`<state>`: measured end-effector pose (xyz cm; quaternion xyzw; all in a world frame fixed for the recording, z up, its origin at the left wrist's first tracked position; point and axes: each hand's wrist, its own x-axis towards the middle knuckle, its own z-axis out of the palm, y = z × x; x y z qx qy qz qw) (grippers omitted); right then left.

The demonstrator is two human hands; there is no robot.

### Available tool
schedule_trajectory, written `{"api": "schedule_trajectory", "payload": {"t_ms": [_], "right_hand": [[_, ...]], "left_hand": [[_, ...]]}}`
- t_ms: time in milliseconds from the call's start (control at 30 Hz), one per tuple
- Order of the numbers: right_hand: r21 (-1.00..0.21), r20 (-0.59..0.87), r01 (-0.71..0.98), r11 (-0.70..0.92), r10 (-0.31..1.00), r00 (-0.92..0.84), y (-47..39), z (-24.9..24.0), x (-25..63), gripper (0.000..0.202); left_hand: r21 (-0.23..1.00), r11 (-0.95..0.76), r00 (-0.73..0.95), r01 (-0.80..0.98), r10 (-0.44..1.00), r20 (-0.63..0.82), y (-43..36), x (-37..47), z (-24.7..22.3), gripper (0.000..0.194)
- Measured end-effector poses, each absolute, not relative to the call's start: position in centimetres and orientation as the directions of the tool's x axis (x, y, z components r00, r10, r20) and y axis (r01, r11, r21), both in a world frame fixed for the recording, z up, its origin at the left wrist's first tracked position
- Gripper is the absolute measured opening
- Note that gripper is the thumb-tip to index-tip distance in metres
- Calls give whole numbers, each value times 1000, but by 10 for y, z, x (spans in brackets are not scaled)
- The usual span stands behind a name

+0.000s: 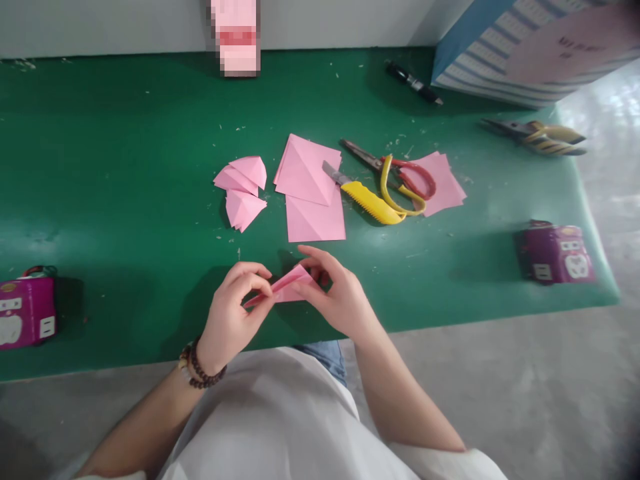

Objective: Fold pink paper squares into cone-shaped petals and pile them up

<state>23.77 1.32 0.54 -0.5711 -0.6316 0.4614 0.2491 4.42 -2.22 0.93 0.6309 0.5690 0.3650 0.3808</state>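
Observation:
Between my two hands is a folded piece of pink paper (294, 288), held above the near part of the green table. My left hand (239, 303) pinches its left end between thumb and fingers. The right end is gripped by my right hand (336, 288), its thumb on the near face and some fingertips hidden behind. Creased pink squares (310, 173) lie stacked just beyond my hands. To their left rest cut and folded pink pieces (243, 183). A yellow-handled knife (373, 203) touches the stack's right side, beside red-and-yellow-handled scissors (367, 157) that overlap more pink paper (443, 183).
On the green table (125, 167), a black pen (414, 83) and pliers (537, 135) lie at the back right, near a striped box (530, 57). Purple boxes stand at the right (559, 253) and left (27, 312). A blurred pink item (239, 50) is at the back edge.

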Motion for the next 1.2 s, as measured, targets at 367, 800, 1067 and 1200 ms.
{"api": "schedule_trajectory", "payload": {"t_ms": [367, 800, 1067, 1200], "right_hand": [[-866, -249, 476, -152, 957, -149, 10, 9, 235, 24], [-792, -72, 608, -45, 997, -19, -3, -1, 229, 20], [-805, -52, 594, -11, 997, -52, -6, 0, 231, 18], [-820, -85, 572, -31, 994, -68, -6, 3, 232, 20]], "left_hand": [[938, 267, -51, 222, 964, -263, -24, 53, 10, 29], [744, 612, 42, -268, 779, -625, -25, 59, 13, 27], [715, 625, 98, -313, 770, -630, -28, 59, 14, 29], [738, 607, 107, -296, 788, -606, -31, 58, 15, 32]]}}
